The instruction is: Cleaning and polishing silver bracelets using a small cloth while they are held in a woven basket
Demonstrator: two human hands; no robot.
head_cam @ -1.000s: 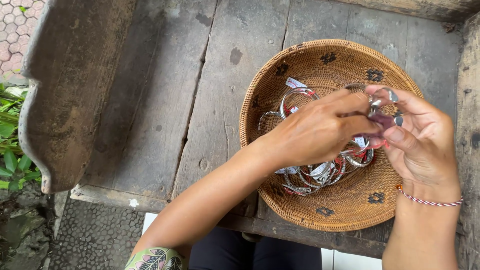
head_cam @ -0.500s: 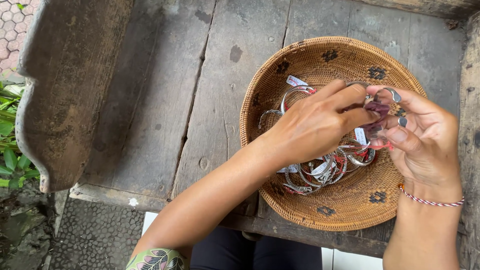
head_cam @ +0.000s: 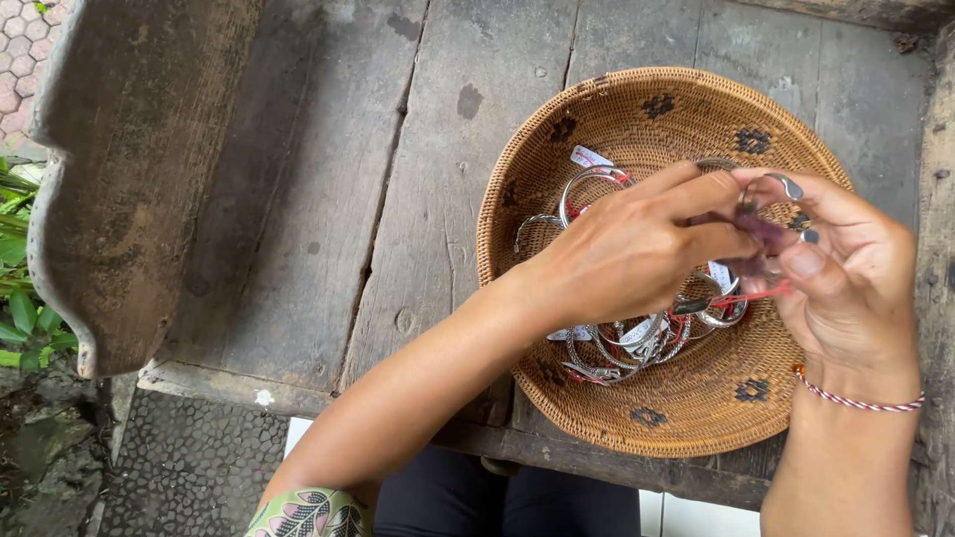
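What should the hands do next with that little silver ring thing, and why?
Probably keep rubbing the silver bangle with the purple cloth. The right hand pinches the bangle above the basket, and the left hand presses the cloth against it.

Basket on a bench, hands meeting above it.

The woven basket (head_cam: 637,119) sits on the wooden bench (head_cam: 418,199), toward three o'clock. Bangles (head_cam: 617,348) lie in it near its centre. The left hand (head_cam: 627,254) and right hand (head_cam: 846,268) meet over them, a ring (head_cam: 766,234) between their fingertips. The armrest (head_cam: 129,179) stands at nine o'clock.
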